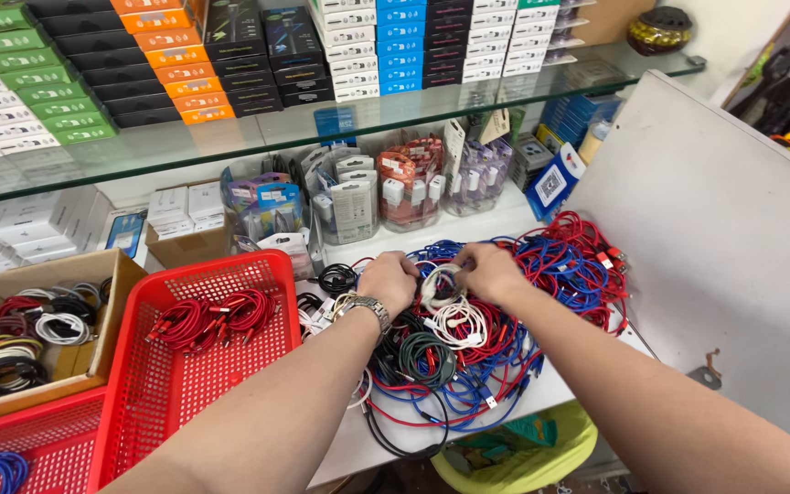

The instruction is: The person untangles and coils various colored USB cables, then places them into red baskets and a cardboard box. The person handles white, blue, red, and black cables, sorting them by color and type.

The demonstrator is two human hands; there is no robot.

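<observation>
Two forearms reaching over the tabletop (358, 439); left hand (389, 280) and right hand (489, 271) both pinching a white coiled cable (441, 285). Red basket (153, 393) partly filled, tangled cable heap (468, 352) unsorted.

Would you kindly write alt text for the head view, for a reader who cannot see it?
Both hands, left hand and right hand, hold a coiled white cable above a tangled pile of red, blue, black and white cables on a white counter. A red plastic basket holding red cables stands to the left.

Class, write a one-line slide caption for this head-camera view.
Both hands, left hand and right hand, hold a coiled white cable above a tangled pile of coloured cables.
</observation>
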